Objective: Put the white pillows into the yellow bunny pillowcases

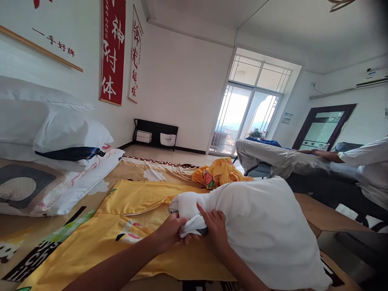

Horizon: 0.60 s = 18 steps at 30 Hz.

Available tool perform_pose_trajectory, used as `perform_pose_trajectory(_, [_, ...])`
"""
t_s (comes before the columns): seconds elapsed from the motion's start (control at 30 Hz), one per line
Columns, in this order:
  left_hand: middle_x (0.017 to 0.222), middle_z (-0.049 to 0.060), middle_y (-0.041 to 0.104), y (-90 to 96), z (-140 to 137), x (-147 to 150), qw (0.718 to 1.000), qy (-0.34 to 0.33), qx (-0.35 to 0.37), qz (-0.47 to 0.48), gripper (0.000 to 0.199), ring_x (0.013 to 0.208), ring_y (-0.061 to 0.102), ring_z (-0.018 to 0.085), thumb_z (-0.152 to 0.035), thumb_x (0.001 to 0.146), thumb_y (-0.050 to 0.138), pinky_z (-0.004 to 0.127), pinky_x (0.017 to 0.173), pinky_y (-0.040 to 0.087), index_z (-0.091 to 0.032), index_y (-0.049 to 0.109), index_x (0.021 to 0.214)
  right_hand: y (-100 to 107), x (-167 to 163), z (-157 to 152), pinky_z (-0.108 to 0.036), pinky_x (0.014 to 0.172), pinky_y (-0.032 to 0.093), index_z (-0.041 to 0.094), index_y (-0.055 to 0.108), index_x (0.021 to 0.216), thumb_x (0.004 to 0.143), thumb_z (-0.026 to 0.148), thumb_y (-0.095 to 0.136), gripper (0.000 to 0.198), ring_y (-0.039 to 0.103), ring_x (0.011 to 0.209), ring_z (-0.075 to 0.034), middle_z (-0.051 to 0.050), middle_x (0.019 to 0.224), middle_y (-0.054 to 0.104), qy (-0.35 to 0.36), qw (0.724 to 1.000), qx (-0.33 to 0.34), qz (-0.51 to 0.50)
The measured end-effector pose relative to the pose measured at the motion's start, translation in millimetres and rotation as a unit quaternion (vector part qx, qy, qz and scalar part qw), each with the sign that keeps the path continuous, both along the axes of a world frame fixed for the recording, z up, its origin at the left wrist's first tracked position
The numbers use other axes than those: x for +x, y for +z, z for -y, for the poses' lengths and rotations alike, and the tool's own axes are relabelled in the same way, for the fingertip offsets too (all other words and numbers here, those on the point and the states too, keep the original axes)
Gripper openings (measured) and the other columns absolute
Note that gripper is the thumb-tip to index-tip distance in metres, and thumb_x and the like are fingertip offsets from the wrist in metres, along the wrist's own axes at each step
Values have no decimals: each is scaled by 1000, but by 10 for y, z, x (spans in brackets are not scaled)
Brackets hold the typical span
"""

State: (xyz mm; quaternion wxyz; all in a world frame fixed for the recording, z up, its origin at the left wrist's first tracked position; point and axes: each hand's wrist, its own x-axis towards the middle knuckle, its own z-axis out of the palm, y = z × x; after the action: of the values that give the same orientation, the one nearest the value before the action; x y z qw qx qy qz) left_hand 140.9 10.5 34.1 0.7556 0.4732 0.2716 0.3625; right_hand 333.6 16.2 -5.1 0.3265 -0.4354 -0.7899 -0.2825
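A plump white pillow point(273, 226) lies across a yellow pillowcase point(139, 194) spread flat on the bed. My left hand point(171, 234) is closed on the pillow's narrow, bunched end, its thumb on the edge of the fold. From the other side my right hand point(214, 226) grips the same end, with fingers bent over the white fabric. Some dark fabric shows in the fold between the two hands. The undersides of both hands are partly hidden. A cartoon print shows on the yellow cloth beside my left forearm.
White pillows point(69, 125) are stacked along the left wall. Crumpled orange fabric point(221, 171) lies past the pillow. At right, another person's arm point(333, 155) rests on a plastic-covered table point(263, 155). A brown box point(330, 210) stands beside the bed. A low black rack point(156, 128) stands by the far wall.
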Motion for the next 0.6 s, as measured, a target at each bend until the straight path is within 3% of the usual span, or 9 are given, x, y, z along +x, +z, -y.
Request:
perform_pose_trajectory(0.07, [70,10,67,26,-29,-124,997,-57,39,-27,47,46,57,14,-55,78,54,22,43,36,-12,56,97,124,38,-59,-35,79,32,18,46,136,79,13,52,58,50,79,-21,-3,80,64,10,1000,-9,-17])
perform_pose_trajectory(0.13, [77,13,69,-11,-119,-314,984,-107,98,-103,56,52,62,17,-66,82,42,24,47,39,-14,57,94,308,86,-154,-33,77,32,18,63,113,76,9,48,40,51,77,-20,-4,75,64,-19,998,-45,-30])
perform_pose_trajectory(0.2, [83,13,70,-127,-261,-562,952,-94,183,-228,54,61,65,21,-67,82,41,28,55,44,-17,58,87,564,143,-289,-32,76,32,17,67,84,73,9,46,25,53,76,-20,-5,71,63,-78,992,-89,-39])
perform_pose_trajectory(0.27, [88,13,70,-306,-423,-836,908,-24,251,-334,45,79,67,27,-63,77,52,35,71,47,-19,59,80,872,193,-447,-31,75,33,17,61,67,71,11,46,16,54,75,-21,-8,70,63,-130,984,-114,-46])
perform_pose_trajectory(0.37, [104,14,67,-601,-613,-1194,875,60,286,-386,38,112,56,34,-57,67,66,42,96,38,-21,61,79,1329,175,-673,-32,73,33,16,61,67,72,16,47,15,55,73,-22,-11,73,66,-172,976,-124,-49])
perform_pose_trajectory(0.47, [107,15,66,-819,-696,-1365,856,68,308,-409,38,112,55,37,-57,68,64,48,99,33,-22,65,83,1630,-32,-854,-31,72,33,16,67,76,73,18,47,20,58,76,-24,-12,79,69,-190,970,-152,-32])
perform_pose_trajectory(0.53, [99,14,67,-905,-717,-1370,843,59,329,-422,35,102,59,36,-56,70,62,50,95,36,-22,65,78,1662,-270,-960,-30,70,33,18,70,84,74,19,47,25,60,82,-25,-12,86,71,-179,967,-184,-9])
perform_pose_trajectory(0.6, [91,13,67,-957,-736,-1330,825,55,352,-438,30,95,60,34,-51,72,61,48,93,38,-22,64,71,1522,-558,-1054,-29,68,33,18,71,88,74,19,48,27,62,87,-25,-12,93,71,-157,961,-225,20])
